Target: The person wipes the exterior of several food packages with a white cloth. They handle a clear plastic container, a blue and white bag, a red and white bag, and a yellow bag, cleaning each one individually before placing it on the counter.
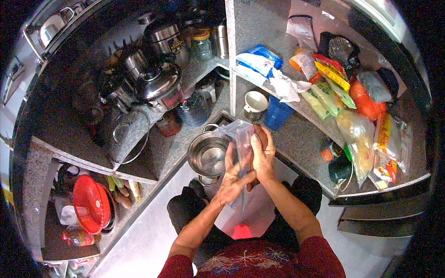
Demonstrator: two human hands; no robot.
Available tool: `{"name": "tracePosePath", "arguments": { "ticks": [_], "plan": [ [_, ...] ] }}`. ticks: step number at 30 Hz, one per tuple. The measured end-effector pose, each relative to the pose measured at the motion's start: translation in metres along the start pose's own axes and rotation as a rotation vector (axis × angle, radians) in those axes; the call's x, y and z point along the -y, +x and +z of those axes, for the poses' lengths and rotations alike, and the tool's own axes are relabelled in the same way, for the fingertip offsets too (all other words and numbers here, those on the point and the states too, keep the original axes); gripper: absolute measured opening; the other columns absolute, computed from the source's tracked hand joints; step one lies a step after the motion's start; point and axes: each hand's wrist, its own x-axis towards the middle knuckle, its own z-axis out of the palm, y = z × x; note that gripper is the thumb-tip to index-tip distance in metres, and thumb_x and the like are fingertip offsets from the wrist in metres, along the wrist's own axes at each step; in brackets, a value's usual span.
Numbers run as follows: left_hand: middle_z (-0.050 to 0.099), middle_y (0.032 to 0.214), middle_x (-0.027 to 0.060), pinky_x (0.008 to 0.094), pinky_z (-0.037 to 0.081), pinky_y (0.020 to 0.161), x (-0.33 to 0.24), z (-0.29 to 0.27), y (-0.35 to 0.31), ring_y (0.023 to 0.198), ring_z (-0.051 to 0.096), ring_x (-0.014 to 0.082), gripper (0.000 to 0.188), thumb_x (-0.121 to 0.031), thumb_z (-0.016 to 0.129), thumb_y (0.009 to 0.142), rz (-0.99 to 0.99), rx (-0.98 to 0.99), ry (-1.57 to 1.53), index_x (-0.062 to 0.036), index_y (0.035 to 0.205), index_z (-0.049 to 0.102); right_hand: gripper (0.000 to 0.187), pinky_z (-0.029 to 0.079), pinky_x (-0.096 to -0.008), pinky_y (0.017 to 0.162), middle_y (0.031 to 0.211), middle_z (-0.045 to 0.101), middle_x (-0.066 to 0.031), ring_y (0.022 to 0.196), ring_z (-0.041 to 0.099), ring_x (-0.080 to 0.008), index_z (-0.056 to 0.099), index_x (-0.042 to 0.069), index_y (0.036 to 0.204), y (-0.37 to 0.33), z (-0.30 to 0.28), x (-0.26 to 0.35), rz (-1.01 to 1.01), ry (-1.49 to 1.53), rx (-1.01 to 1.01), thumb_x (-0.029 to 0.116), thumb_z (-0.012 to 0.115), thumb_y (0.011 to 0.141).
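Between my two hands is a clear plastic container (237, 131), see-through and box-like, tilted, with its exact kind hard to make out. My left hand (235, 180) has its fingers against the container's lower left side. On the other side my right hand (263, 160) grips it, with some fingers hidden behind. Just left of the container, a steel pot (191, 157) with two loop handles stands in the corner, and the container's upper edge overlaps its rim in view. A white cup (256, 101) and a blue plastic container (278, 114) sit beyond my hands.
Stone shelves curve around both sides. At left are a lidded steel pot (160, 85), stacked dishes (193, 110) and a red plastic basket (88, 204). The right shelf holds several food bags (354, 134), a white cloth (287, 85) and a dark green mug (340, 170).
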Motion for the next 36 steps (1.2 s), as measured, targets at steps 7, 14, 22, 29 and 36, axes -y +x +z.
{"name": "tracePosePath", "arguments": {
  "ticks": [7, 14, 22, 29, 36],
  "plan": [
    [0.054, 0.117, 0.0099, 0.0341, 0.038, 0.095, 0.003, 0.001, 0.006, 0.110, 0.049, 0.0218, 0.033, -0.016, 0.058, 0.086, 0.213, -0.131, 0.014, -0.0049, 0.117, 0.056, 0.037, 0.035, -0.0288, 0.096, 0.116, 0.055, -0.0070, 0.109, 0.049, -0.0168, 0.047, 0.001, 0.121, 0.007, -0.004, 0.014, 0.051, 0.048, 0.094, 0.021, 0.052, 0.090],
    [0.062, 0.091, 0.0096, 0.0336, 0.048, 0.070, 0.011, 0.000, 0.001, 0.081, 0.060, 0.0230, 0.032, -0.021, 0.060, 0.086, 0.014, 0.007, -0.109, -0.0024, 0.111, 0.058, 0.030, 0.037, -0.0340, 0.092, 0.113, 0.053, -0.0109, 0.104, 0.050, -0.0237, 0.052, 0.002, 0.111, 0.012, -0.006, 0.045, -0.342, -0.290, 0.154, 0.021, 0.053, 0.088],
    [0.061, 0.082, 0.0167, 0.0397, 0.049, 0.062, 0.019, -0.002, -0.003, 0.073, 0.060, 0.0343, 0.018, -0.013, 0.066, 0.079, 0.487, -0.138, 0.367, 0.0008, 0.088, 0.059, 0.027, 0.037, -0.0434, 0.084, 0.116, 0.052, -0.0100, 0.107, 0.049, -0.0303, 0.061, 0.011, 0.092, -0.001, 0.004, 0.100, -0.981, -0.812, 0.636, 0.027, 0.066, 0.070],
    [0.064, 0.096, 0.0156, 0.0367, 0.053, 0.070, 0.010, 0.000, -0.009, 0.084, 0.064, 0.0296, 0.033, -0.024, 0.063, 0.080, 0.467, -0.077, 0.514, -0.0039, 0.106, 0.060, 0.023, 0.042, -0.0365, 0.079, 0.094, 0.058, -0.0112, 0.088, 0.056, -0.0266, 0.061, 0.004, 0.095, 0.015, -0.016, 0.078, -0.454, -0.637, 0.457, 0.023, 0.056, 0.085],
    [0.064, 0.094, 0.0118, 0.0343, 0.054, 0.066, 0.014, 0.003, -0.008, 0.083, 0.064, 0.0257, 0.029, -0.020, 0.063, 0.080, 0.486, -0.082, 0.602, -0.0067, 0.106, 0.061, 0.018, 0.042, -0.0385, 0.080, 0.096, 0.055, -0.0124, 0.090, 0.053, -0.0301, 0.060, 0.002, 0.089, 0.011, -0.018, 0.076, -0.607, -0.656, 0.488, 0.018, 0.060, 0.080]
  ]
}}
